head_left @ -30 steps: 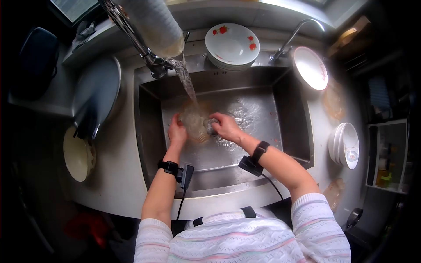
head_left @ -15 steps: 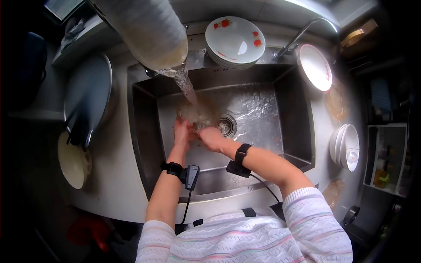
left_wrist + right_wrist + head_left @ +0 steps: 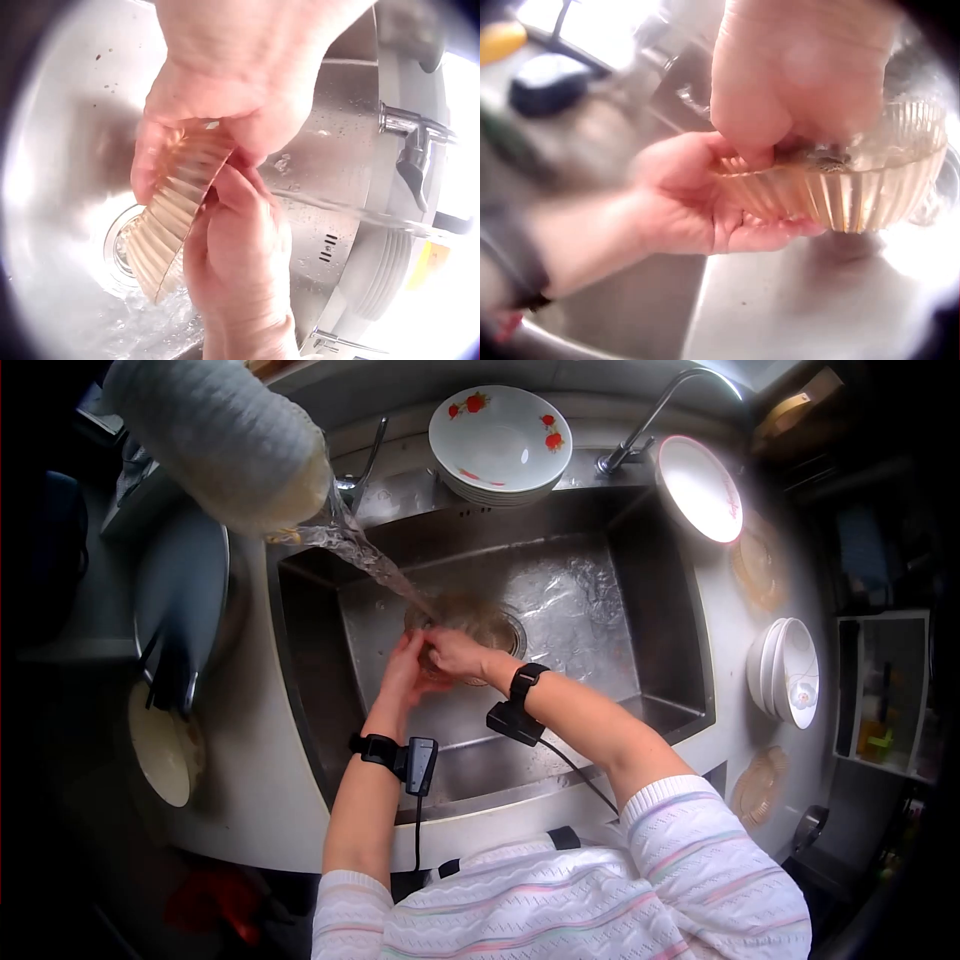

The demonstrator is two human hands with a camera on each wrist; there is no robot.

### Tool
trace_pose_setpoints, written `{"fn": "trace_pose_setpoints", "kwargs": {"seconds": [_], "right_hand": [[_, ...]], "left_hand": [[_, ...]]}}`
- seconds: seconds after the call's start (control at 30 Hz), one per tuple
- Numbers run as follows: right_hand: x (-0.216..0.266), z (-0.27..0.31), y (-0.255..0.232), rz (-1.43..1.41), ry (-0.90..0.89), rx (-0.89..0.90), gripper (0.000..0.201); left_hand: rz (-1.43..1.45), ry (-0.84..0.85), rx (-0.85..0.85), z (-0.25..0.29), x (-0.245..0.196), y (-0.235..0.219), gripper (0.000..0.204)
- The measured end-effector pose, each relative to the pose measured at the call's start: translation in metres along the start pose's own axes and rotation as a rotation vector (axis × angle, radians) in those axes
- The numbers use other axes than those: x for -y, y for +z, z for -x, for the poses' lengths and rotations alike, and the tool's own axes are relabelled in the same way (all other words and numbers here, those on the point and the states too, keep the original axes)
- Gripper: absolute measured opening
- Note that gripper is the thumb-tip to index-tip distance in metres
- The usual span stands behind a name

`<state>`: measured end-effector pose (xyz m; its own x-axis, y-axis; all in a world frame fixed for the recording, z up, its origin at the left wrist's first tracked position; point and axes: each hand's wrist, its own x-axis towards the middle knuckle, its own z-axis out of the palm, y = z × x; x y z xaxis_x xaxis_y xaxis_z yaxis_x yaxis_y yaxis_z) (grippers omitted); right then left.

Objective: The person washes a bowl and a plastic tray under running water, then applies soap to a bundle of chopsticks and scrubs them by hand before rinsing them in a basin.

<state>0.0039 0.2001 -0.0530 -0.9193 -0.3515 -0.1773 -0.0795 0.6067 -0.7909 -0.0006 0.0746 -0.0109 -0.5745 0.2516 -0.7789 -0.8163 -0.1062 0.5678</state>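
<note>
My left hand (image 3: 403,668) grips a ribbed amber glass bowl (image 3: 862,199) by its side, fingers beneath and along the outer wall in the right wrist view. The bowl is tilted over the sink, near the drain (image 3: 120,247) in the left wrist view. My right hand (image 3: 460,652) reaches over the rim into the bowl, its fingers curled round a grey wiry scourer (image 3: 831,162). Most of the scourer is hidden by those fingers. A stream of water (image 3: 375,565) runs down toward the bowl and hands.
A steel sink (image 3: 640,600) surrounds both hands. The cloth-wrapped faucet (image 3: 225,450) hangs at upper left. Behind the sink stands a stack of flowered white dishes (image 3: 500,440). On the right are a red-rimmed bowl (image 3: 700,490), stacked white bowls (image 3: 785,672) and an amber glass dish (image 3: 760,785).
My right hand has moved left, from the bowl's right side to beside the left hand, over the near rim. The bowl has been turned and tilted. The head view has shifted slightly.
</note>
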Motion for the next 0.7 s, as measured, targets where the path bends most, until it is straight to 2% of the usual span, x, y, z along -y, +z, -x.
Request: {"fn": "trace_pose_setpoints", "kwargs": {"seconds": [0.07,0.13,0.2,0.23,0.3,0.37,0.43,0.47,0.53,0.57,0.6,0.63,0.67,0.7], "right_hand": [[0.009,0.013,-0.017,-0.320,-0.089,0.139,0.032],[0.010,0.032,-0.027,-0.212,-0.155,0.159,0.028],[0.007,0.047,-0.035,0.104,-0.095,0.414,0.026],[0.006,0.050,-0.041,0.107,-0.098,0.413,0.026],[0.003,0.051,-0.053,0.295,0.112,0.330,0.025],[-0.011,0.046,-0.068,0.071,0.156,0.002,0.023],[-0.009,0.044,-0.098,-0.083,0.233,-0.245,0.023],[-0.004,0.042,-0.108,-0.081,0.232,-0.247,0.023],[0.004,0.041,-0.123,-0.272,0.209,-0.382,0.027],[0.011,0.040,-0.125,-0.212,0.158,-0.341,0.031],[0.014,0.037,-0.120,-0.210,0.162,-0.352,0.031],[0.016,0.032,-0.111,-0.200,0.063,-0.275,0.032],[0.017,0.030,-0.104,-0.193,-0.036,-0.196,0.032],[0.014,0.030,-0.100,-0.145,0.041,-0.176,0.032]], "left_hand": [[-0.021,0.009,-0.017,0.000,-0.003,-0.007,0.042],[-0.035,0.025,-0.024,-0.001,-0.008,-0.014,0.043],[-0.199,0.053,0.002,0.004,-0.014,-0.021,0.048],[-0.232,0.015,0.049,0.009,-0.017,-0.020,0.054],[-0.231,0.012,0.071,0.011,-0.016,-0.018,0.055],[-0.231,-0.004,0.097,0.015,-0.014,-0.014,0.056],[-0.430,0.123,0.026,0.021,-0.016,-0.009,0.058],[-0.430,0.125,0.028,0.017,-0.013,-0.012,0.058],[-0.772,0.403,-0.010,0.011,-0.005,-0.015,0.047],[-0.777,0.406,-0.001,0.008,-0.002,-0.015,0.047],[-0.949,0.583,-0.006,0.010,-0.003,-0.009,0.041],[-1.118,0.764,-0.013,0.014,-0.006,-0.002,0.035],[-1.126,0.768,-0.004,0.018,-0.011,0.003,0.035],[-1.223,0.876,-0.038,0.026,-0.018,0.009,0.031]]}}
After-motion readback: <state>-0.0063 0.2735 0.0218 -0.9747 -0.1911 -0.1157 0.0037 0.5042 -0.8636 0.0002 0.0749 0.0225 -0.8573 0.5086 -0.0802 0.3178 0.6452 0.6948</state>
